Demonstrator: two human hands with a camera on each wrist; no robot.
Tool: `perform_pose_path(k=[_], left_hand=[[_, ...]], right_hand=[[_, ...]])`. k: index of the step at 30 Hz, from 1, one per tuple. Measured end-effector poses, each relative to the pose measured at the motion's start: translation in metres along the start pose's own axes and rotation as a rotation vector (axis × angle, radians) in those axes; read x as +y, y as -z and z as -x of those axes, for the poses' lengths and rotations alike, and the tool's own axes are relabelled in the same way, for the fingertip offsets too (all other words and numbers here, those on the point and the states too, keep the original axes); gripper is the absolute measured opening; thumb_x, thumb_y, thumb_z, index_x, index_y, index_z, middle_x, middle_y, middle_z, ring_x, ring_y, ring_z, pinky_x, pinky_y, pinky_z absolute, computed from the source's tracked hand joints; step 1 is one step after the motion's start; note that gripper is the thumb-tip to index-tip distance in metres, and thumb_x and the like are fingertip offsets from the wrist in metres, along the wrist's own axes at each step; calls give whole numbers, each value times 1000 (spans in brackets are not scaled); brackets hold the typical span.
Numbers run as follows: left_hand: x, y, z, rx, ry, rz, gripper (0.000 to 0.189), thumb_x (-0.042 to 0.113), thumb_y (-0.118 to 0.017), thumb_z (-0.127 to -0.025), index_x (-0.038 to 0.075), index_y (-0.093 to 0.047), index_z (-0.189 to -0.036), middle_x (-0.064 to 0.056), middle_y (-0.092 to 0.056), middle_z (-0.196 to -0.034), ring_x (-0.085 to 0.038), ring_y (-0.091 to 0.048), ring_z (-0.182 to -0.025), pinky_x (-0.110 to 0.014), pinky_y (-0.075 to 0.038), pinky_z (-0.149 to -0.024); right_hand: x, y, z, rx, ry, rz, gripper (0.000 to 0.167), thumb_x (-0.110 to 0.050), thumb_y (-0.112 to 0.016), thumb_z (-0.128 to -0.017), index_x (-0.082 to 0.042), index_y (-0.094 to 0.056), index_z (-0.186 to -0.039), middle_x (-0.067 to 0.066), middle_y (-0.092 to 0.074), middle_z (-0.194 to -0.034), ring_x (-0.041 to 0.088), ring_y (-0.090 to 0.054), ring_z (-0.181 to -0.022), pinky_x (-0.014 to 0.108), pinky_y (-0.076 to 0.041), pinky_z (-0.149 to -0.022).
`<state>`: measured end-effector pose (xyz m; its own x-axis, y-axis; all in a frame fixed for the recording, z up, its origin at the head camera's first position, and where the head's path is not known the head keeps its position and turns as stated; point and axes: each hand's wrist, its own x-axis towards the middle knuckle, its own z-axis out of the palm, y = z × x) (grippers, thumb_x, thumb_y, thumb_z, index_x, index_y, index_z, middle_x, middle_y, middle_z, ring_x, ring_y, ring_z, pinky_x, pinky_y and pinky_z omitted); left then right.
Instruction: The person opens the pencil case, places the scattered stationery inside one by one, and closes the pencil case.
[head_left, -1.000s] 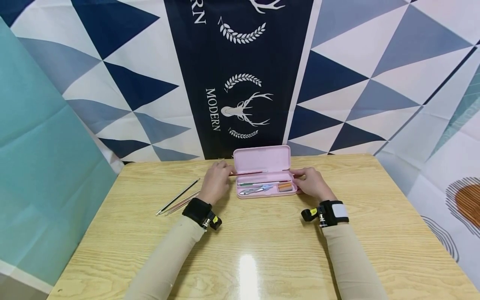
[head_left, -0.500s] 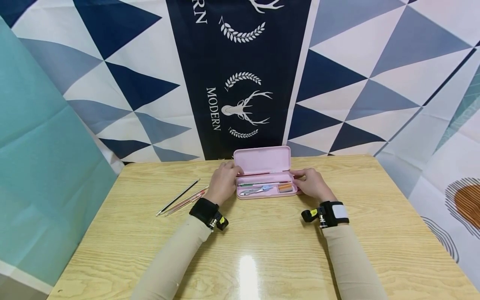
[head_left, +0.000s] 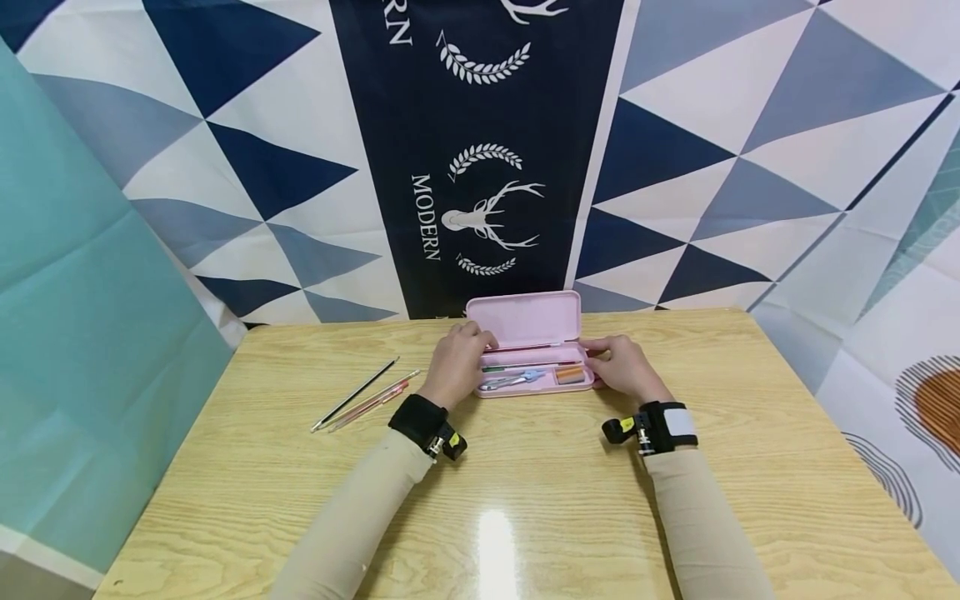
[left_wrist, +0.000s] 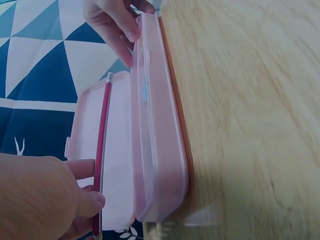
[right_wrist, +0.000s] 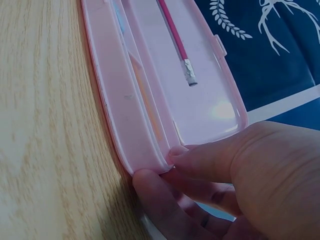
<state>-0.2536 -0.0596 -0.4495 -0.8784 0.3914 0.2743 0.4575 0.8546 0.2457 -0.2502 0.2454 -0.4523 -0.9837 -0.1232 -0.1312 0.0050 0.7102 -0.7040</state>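
Observation:
A pink pencil case (head_left: 525, 392) lies at the table's back edge with its lid raised. My left hand (head_left: 456, 364) pinches a red pencil (left_wrist: 103, 125) between thumb and fingers, over the case's left end. The pencil's eraser end points right, in front of the lid (right_wrist: 210, 100). My right hand (head_left: 624, 365) grips the right end of the case, thumb on its rim. Inside the case are a green pencil (head_left: 498, 368), a pair of compasses (head_left: 513, 380) and an orange-and-grey eraser-like block (head_left: 570, 375).
Several pencils, among them a black pencil (head_left: 356, 393) and a pinkish pencil (head_left: 375, 405), lie on the wooden table (head_left: 555, 500) left of the case. A patterned cloth (head_left: 292, 167) hangs behind the table.
My left hand has moved to the right, carrying the red pencil from the case's left side to over the case. My right hand has stayed at the right end.

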Motion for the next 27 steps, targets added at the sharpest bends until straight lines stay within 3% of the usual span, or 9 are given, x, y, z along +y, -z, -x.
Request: perform_pose_path(k=[3, 7, 10, 12, 13, 19, 20, 22, 27], left_hand=[[-15, -20, -7, 19, -22, -14, 35, 9, -93, -90, 15, -83, -123, -7, -75, -113, -24, -67, -107, -38, -58, -95], [-15, -26, -11, 41, -51, -21, 35, 6, -93, -88, 15, -83, -121, -6, -76, -110, -24, -68, -104, -38, -59, -92], [14, 7, -6, 13, -43, 0, 35, -4, -90, -86, 10, -83, -118, -12, -76, -109, -29, -68, -103, -42, -61, -92], [18, 10, -8, 12, -42, 2, 34, -4, -88, -87, 9, -83, -118, -12, -76, -110, -29, -68, -103, -42, -60, -94], [12, -1, -11, 28, -55, 2, 32, -1, -88, -89, 13, -83, -118, -9, -76, -109, -26, -67, -103, -40, -60, -93], [18, -10, -14, 56, -58, -4, 28, -1, -84, -91, 11, -84, -116, -10, -77, -108, -28, -71, -102, -40, -61, -92], [26, -2, -11, 47, -47, -9, 29, -5, -84, -90, 8, -84, -116, -13, -77, -109, -31, -72, -101, -42, -62, -91], [27, -5, -12, 49, -45, -6, 30, -7, -83, -90, 8, -84, -116, -13, -78, -109, -31, -73, -101, -43, -63, -90], [14, -30, -19, 71, -60, 1, 30, -3, -86, -89, 13, -85, -114, -8, -77, -105, -26, -72, -97, -41, -62, -86]], right_hand=[[1, 0, -1, 1, 0, -4, 43, -6, -64, -112, 1, -65, -154, 35, -70, -142, 11, -66, -71, 20, -57, -63], [1, 0, -3, -2, 1, -7, 43, -6, -64, -111, 1, -65, -154, 36, -70, -142, 11, -67, -71, 20, -58, -63], [2, 1, -4, -5, 3, -11, 44, -6, -64, -111, 1, -65, -154, 36, -70, -142, 11, -68, -72, 20, -59, -63], [2, 2, -5, -7, 5, -11, 44, -7, -64, -112, 1, -65, -155, 36, -70, -143, 11, -68, -72, 21, -59, -63], [2, 2, -5, -6, 6, -12, 44, -7, -65, -112, 1, -64, -155, 36, -69, -144, 11, -68, -72, 21, -59, -63], [5, 1, -6, -2, 8, -16, 44, -6, -64, -111, 2, -64, -155, 35, -70, -142, 10, -68, -70, 20, -59, -63], [5, 1, -6, -1, 9, -17, 44, -6, -64, -111, 2, -64, -154, 35, -71, -141, 10, -68, -70, 20, -59, -63], [5, 1, -5, 0, 11, -18, 44, -6, -63, -111, 3, -64, -154, 35, -71, -141, 10, -68, -70, 21, -58, -63], [5, 1, -4, 0, 8, -18, 45, -7, -64, -111, 4, -64, -154, 35, -71, -141, 10, -67, -70, 21, -57, -63]])
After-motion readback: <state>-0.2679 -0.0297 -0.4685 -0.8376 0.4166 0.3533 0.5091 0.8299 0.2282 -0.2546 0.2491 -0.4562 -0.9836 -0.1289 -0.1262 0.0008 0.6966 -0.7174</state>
